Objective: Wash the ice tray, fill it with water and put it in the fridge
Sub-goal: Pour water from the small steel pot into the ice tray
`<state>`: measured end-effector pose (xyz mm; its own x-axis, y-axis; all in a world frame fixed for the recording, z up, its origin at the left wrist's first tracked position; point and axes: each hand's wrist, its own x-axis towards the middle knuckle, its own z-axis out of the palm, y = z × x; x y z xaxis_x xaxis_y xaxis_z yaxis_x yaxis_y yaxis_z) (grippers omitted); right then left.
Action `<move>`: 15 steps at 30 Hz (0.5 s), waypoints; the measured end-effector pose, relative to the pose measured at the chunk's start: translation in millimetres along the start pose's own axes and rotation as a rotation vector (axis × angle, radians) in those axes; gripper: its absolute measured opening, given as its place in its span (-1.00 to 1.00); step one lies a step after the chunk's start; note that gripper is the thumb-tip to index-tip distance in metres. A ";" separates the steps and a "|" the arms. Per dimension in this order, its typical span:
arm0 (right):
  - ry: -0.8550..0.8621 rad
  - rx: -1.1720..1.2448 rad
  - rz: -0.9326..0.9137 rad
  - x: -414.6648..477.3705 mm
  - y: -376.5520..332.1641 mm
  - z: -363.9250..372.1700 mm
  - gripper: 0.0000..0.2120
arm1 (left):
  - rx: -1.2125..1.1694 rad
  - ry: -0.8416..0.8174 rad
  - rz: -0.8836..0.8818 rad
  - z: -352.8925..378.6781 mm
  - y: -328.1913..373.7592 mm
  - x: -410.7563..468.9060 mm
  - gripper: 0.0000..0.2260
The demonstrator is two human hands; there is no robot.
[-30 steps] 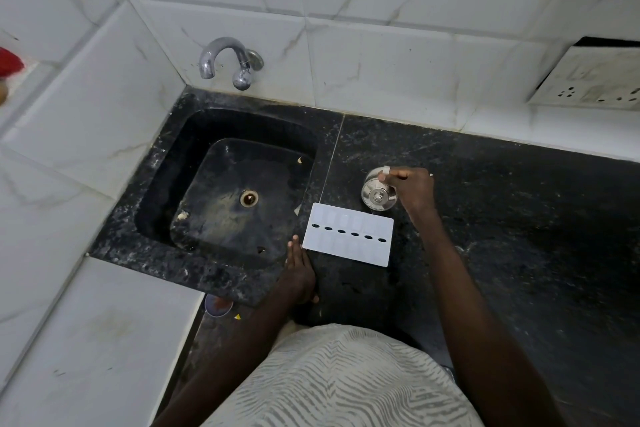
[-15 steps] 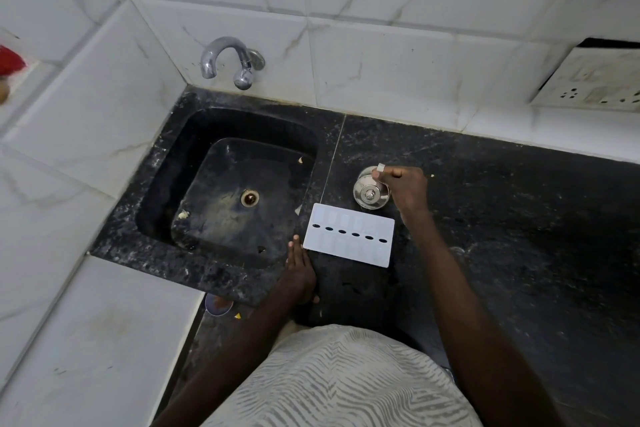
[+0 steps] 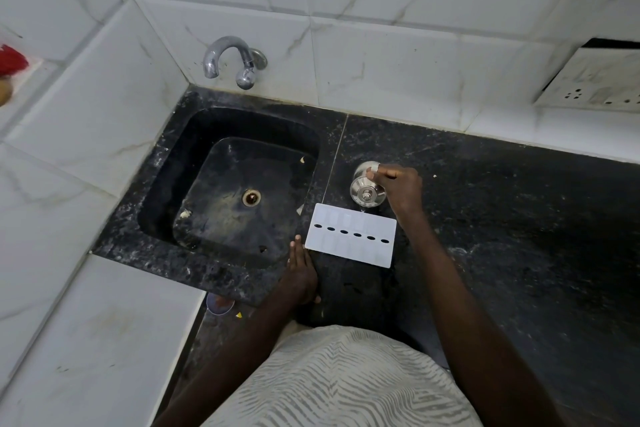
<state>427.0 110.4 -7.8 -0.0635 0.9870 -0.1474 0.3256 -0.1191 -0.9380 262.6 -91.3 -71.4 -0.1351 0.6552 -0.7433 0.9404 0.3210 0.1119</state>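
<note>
A white ice tray lies flat on the black stone counter, just right of the sink. My right hand grips a small steel cup and tilts it over the tray's far edge; a thin trickle of water falls from it onto the tray. My left hand rests flat on the counter with straight fingers, its fingertips next to the tray's left corner.
A black sink with a brass drain lies to the left, under a chrome tap on the tiled wall. A socket plate is mounted at the right. A white ledge adjoins the counter at the lower left.
My right hand has carried the steel cup slightly left and tipped it further over the tray. The tray and my left hand have stayed in place.
</note>
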 end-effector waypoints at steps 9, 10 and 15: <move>-0.017 0.026 -0.008 0.6 1.2 1.1 -0.81 | 0.010 0.019 0.004 1.3 -0.9 -0.8 0.16; -0.015 0.029 -0.006 0.7 1.4 1.0 -0.81 | 0.005 0.018 0.001 1.2 -0.6 -0.8 0.15; -0.002 0.034 0.038 3.3 2.5 1.7 -0.79 | 0.014 0.014 0.006 0.8 -0.3 -1.1 0.14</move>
<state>426.0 113.2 -11.2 -0.0534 0.9815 -0.1841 0.2952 -0.1606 -0.9418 262.8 -92.7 -71.1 -0.1335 0.6667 -0.7333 0.9456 0.3071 0.1071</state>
